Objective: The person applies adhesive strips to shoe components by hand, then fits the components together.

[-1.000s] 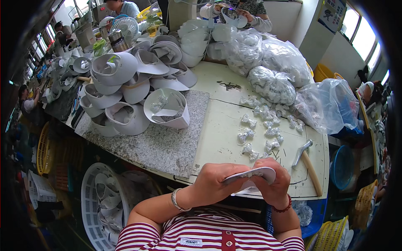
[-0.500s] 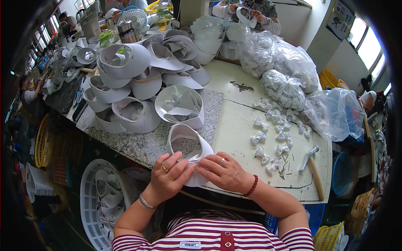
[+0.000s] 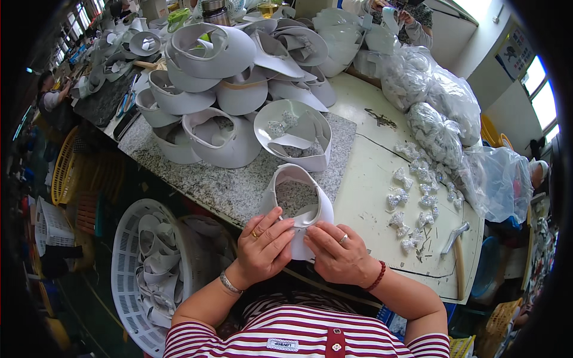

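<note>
A white sun visor (image 3: pixel 322 203) rests at the near edge of the granite slab, its headband loop facing away from me. My left hand (image 3: pixel 265 241) grips its near left side, fingers pressed together over the band. On the near right side, my right hand (image 3: pixel 339 253) pinches the visor between thumb and fingers; the thumbs are partly hidden. Just beyond lies another visor (image 3: pixel 325 158) with a silvery, sparkly bow (image 3: pixel 283 124) inside its curve. Behind it, more white visors (image 3: pixel 209 53) are piled up.
Several sparkly bows (image 3: pixel 399 198) lie on the cream tabletop, near a wooden-handled hammer (image 3: pixel 459 256). Clear bags of bows (image 3: pixel 436 134) are heaped behind them. A white basket (image 3: pixel 125 286) of visor parts stands below the granite slab (image 3: pixel 179 173). Another person's hands (image 3: pixel 406 18) work across the table.
The view has shifted, so the piles appear moved. My hands have spread slightly apart on the visor, uncovering more of its middle; both still hold it.
</note>
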The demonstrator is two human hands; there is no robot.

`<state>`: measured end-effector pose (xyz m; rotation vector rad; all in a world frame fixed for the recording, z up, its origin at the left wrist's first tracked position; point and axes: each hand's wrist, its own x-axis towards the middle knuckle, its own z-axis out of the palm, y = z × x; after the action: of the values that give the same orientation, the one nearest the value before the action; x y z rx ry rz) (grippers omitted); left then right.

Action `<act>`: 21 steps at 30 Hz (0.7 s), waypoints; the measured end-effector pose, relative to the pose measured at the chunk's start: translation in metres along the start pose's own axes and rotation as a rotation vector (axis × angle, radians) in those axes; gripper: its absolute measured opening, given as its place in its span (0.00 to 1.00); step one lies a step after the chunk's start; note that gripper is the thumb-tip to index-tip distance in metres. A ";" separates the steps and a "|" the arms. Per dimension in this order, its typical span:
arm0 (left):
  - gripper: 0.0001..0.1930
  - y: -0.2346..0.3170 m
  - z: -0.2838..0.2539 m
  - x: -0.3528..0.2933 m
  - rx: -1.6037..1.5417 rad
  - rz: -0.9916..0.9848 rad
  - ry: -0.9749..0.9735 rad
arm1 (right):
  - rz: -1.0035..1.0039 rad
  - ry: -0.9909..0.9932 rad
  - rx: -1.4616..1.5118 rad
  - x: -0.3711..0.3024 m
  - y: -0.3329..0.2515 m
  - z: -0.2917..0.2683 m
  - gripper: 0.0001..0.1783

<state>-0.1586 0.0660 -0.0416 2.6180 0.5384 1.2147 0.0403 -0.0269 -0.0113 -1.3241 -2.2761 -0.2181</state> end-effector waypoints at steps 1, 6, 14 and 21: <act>0.12 0.001 0.001 0.002 0.005 -0.003 -0.001 | 0.002 -0.001 0.002 0.001 0.000 0.000 0.23; 0.09 0.003 0.001 0.007 -0.026 -0.069 0.024 | 0.028 0.021 0.045 0.008 -0.001 0.000 0.24; 0.12 0.009 -0.005 0.013 0.067 -0.034 -0.067 | 0.040 0.017 0.067 0.009 -0.004 0.000 0.23; 0.12 0.008 -0.006 0.017 0.106 -0.009 -0.088 | 0.148 0.008 0.269 0.002 0.006 -0.004 0.26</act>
<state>-0.1514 0.0654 -0.0235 2.7384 0.6124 1.0907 0.0455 -0.0234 -0.0075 -1.3356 -2.1008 0.1291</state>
